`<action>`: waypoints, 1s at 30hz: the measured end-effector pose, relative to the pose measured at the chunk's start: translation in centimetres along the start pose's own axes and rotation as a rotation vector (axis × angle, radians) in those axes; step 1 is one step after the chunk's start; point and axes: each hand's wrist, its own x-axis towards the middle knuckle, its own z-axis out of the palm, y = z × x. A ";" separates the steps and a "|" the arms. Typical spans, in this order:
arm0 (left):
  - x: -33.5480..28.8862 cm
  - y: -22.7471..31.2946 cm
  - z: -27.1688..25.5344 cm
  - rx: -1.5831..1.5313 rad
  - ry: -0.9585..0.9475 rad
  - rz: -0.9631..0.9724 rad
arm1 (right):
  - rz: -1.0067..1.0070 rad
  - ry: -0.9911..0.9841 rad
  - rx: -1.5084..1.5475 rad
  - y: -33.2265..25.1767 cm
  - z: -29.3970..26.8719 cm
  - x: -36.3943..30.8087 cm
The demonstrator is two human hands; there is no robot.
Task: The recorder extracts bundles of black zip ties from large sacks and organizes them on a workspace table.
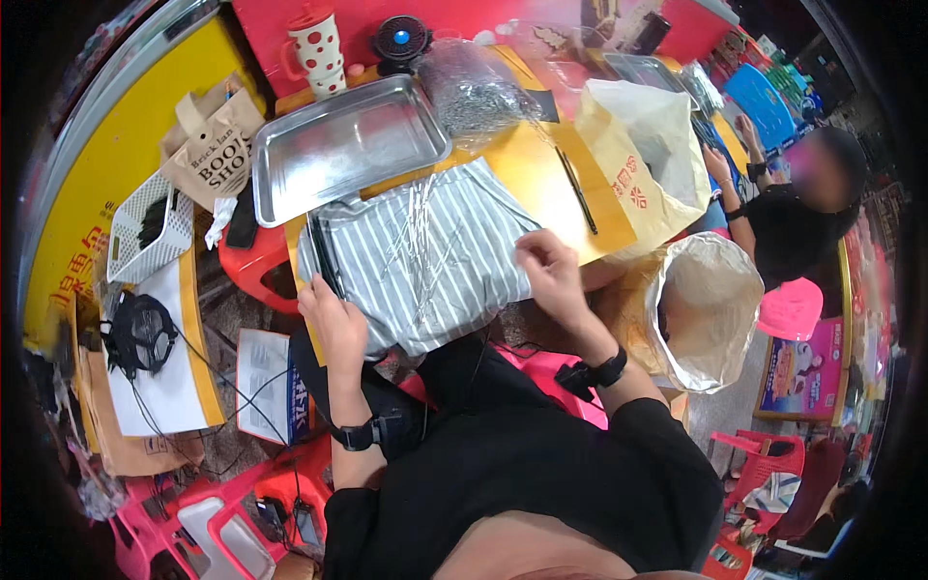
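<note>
A grey-and-white striped cloth (474, 275) lies over the near part of the yellow-topped table. On it several thin, shiny wire-like strips (418, 227) are scattered. At the cloth's left edge my left hand (333, 324) is closed round the lower end of a few slim black sticks (322, 253). My right hand (553, 275) is at the cloth's right edge, its thumb and fingers pinched together. Whatever may be between those fingertips is too small to make out. Beyond the cloth rests a rectangular metal tray (353, 145).
A clear plastic bag (474, 92) of thin strips, a black pen (577, 190), a small fan (401, 41) and a spotted tumbler (316, 53) are on the table. Right stand a cream bag (604, 145) and an open lined sack (710, 314). Another person (802, 213) works at far right.
</note>
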 end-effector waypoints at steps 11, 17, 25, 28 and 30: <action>2.4 3.1 -0.3 0.162 -0.118 -0.101 | -0.087 0.231 -0.863 8.4 -10.6 4.7; 3.7 3.5 -0.7 0.222 -0.221 -0.167 | -0.091 0.165 -0.975 9.3 -9.7 4.9; 4.8 3.6 0.4 0.332 -0.240 -0.284 | -0.105 0.202 -1.085 8.8 -8.6 4.7; 5.0 3.6 -0.1 0.282 -0.226 -0.321 | -0.126 0.221 -1.119 8.9 -8.6 4.4; 4.8 2.9 -1.2 0.110 -0.260 -0.326 | -0.124 0.230 -1.107 8.9 -8.5 4.3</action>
